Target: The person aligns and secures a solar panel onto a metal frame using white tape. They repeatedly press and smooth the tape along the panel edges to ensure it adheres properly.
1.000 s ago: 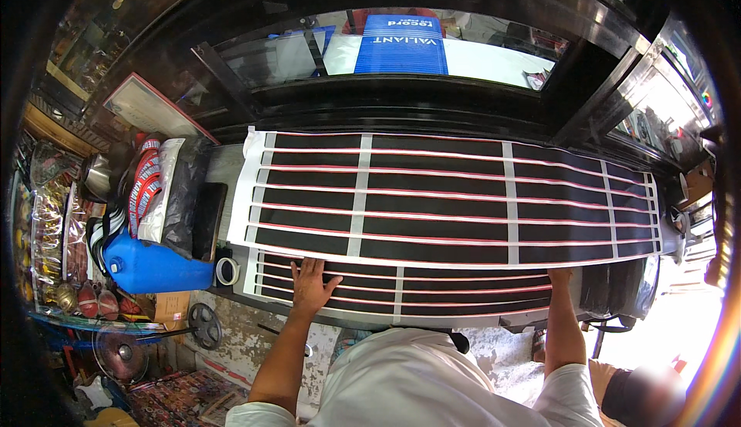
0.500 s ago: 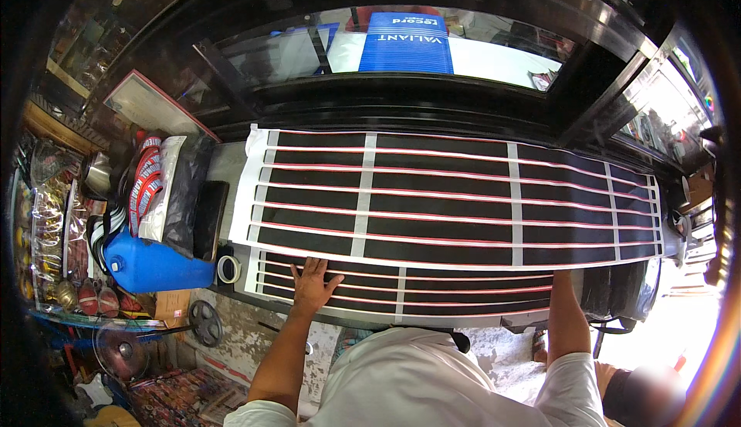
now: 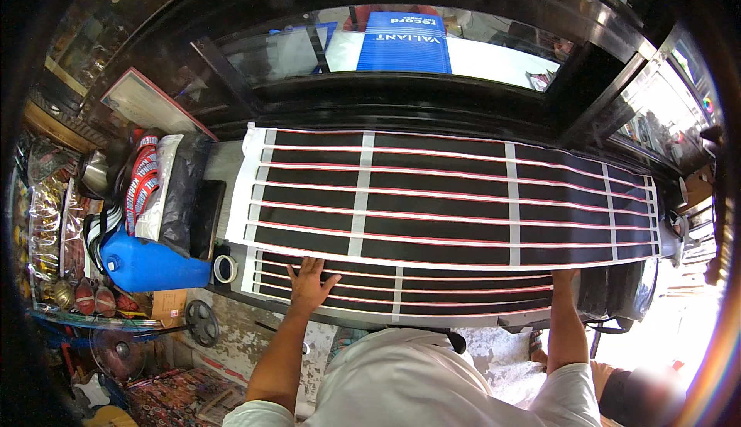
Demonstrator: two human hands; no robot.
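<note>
A long black sheet with white-and-red stripes and pale grey cross strips, the upper sheet [image 3: 432, 203], stretches across the worktop. Beneath its near edge a second, similar lower sheet [image 3: 370, 296] shows. My left hand [image 3: 310, 284] lies with fingers spread on the left part of the lower sheet, fingertips by the upper sheet's near edge. My right hand, its forearm [image 3: 565, 311] in view, reaches under the near right edge of the upper sheet. Its fingers are hidden there, so whether it holds anything does not show.
Left of the sheets stand a white tape roll [image 3: 225, 269], a blue jerrycan [image 3: 154, 261], and a black-and-white bag [image 3: 185, 188] with red printed bands [image 3: 142, 180]. A black-framed glass case [image 3: 401, 87] rises behind. Someone else [image 3: 641, 396] is at lower right.
Both hands and the sheets keep their places relative to each other. The whole view has shifted very slightly.
</note>
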